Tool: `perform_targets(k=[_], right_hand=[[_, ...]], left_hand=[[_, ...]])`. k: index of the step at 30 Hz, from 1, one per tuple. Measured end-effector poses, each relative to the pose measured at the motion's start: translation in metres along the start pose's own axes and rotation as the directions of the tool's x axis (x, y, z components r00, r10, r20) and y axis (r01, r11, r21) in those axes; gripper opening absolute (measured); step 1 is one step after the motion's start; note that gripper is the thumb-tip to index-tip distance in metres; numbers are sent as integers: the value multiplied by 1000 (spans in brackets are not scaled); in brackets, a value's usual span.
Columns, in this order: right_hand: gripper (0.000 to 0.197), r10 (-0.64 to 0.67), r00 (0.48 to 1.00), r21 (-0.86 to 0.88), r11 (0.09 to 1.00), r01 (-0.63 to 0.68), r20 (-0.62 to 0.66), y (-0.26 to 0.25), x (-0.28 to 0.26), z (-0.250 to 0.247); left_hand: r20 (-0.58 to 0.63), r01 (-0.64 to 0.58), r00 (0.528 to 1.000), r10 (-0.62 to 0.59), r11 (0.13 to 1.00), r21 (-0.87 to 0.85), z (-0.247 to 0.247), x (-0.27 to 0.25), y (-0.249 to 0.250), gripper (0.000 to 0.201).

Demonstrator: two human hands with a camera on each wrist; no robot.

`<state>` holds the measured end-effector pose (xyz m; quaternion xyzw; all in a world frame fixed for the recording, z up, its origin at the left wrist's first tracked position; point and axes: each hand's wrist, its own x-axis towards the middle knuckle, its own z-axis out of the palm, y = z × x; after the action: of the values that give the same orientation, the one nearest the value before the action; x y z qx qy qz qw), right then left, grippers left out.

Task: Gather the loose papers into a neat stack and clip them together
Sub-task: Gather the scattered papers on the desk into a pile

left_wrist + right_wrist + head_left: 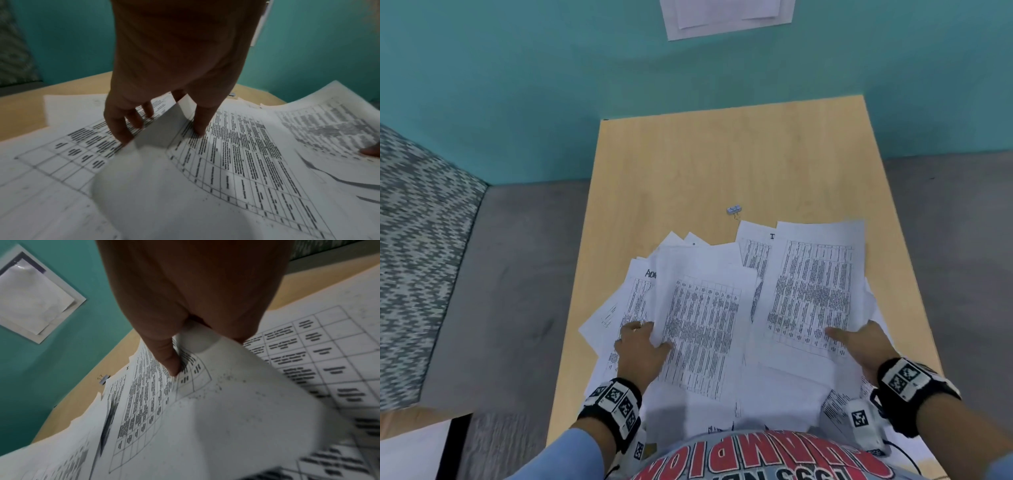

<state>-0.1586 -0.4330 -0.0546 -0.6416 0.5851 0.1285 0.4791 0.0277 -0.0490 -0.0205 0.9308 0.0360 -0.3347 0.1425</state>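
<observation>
Loose printed papers (705, 308) with tables of text lie fanned over the near half of the wooden table (722, 161). My left hand (647, 339) pinches the left edge of one sheet (226, 162), thumb on top and fingers (123, 129) under its raised edge. To the right, my right hand (854, 339) grips another sheaf (815, 284), thumb (170, 363) pressed on the top page and the fingers hidden beneath. A small silver binder clip (734, 209) lies alone on the table just beyond the papers, also seen in the right wrist view as the clip (104, 378).
The table's far half is bare wood against a teal wall (551, 85). White sheets (726, 17) are fixed to that wall. A grey patterned seat (417, 240) stands at the left, with grey floor on both sides of the table.
</observation>
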Motion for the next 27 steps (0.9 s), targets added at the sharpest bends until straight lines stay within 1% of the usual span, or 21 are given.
perform_targets(k=[1,2,5,6,7,8,9,10,11,12,13,14,16,18,20,23,25,27], right_hand=[[59,13,1000,-20,1000,-13,4,3,0,0],[54,19,1000,-30,999,-19,4,8,0,2],[51,34,999,-77,996,-35,-13,17,1,8],[43,29,1000,-68,997,-30,-7,17,-2,9],[51,0,1000,-73,997,0,-2,17,-4,10],[74,-10,1000,-52,999,10,10,17,-3,11],[90,-34,999,-39,999,35,18,16,-5,10],[96,-47,999,-11,999,47,20,14,-9,10],[96,-70,998,-8,998,70,8,13,-10,9],[93,-56,998,0,998,56,20,11,-11,8],[88,-72,997,-21,997,72,9,10,-14,7],[81,-68,998,-36,997,68,5,9,-15,6],[71,-54,999,-56,997,54,1,8,-19,4],[67,-59,998,-80,995,59,5,6,-23,3],[64,-52,999,-86,995,51,-5,7,-22,3],[45,-48,999,-92,995,46,-10,3,-28,2],[44,-40,999,-90,995,40,-5,2,-29,1],[45,-38,999,-97,995,39,13,2,-29,1]], left_hand=[[-4,-37,999,37,999,-21,1,-2,4,62],[-3,-73,997,73,997,-33,5,-4,8,57],[22,-160,986,163,982,-99,17,-11,23,35],[33,-188,981,194,974,-125,21,-14,29,26],[33,-221,973,227,965,-142,25,-16,32,19],[21,-256,965,262,955,-147,28,-18,34,17],[10,-287,956,293,944,-165,31,-19,36,20],[-4,-304,951,309,932,-198,32,-21,38,24],[-26,-305,951,307,923,-235,29,-24,39,28],[-54,-299,954,295,922,-247,25,-24,38,31],[-93,-284,958,270,930,-233,19,-22,35,33],[-135,-263,961,241,948,-181,13,-18,29,34],[-189,-191,964,185,981,-17,0,-6,11,38],[-197,-172,961,195,976,130,-12,7,-7,44],[-155,-167,967,203,961,220,-15,15,-19,43],[-124,-181,967,222,944,275,-12,14,-24,34],[-115,-188,967,227,942,277,-11,12,-21,30],[-108,-192,968,226,946,262,-12,12,-19,32]])
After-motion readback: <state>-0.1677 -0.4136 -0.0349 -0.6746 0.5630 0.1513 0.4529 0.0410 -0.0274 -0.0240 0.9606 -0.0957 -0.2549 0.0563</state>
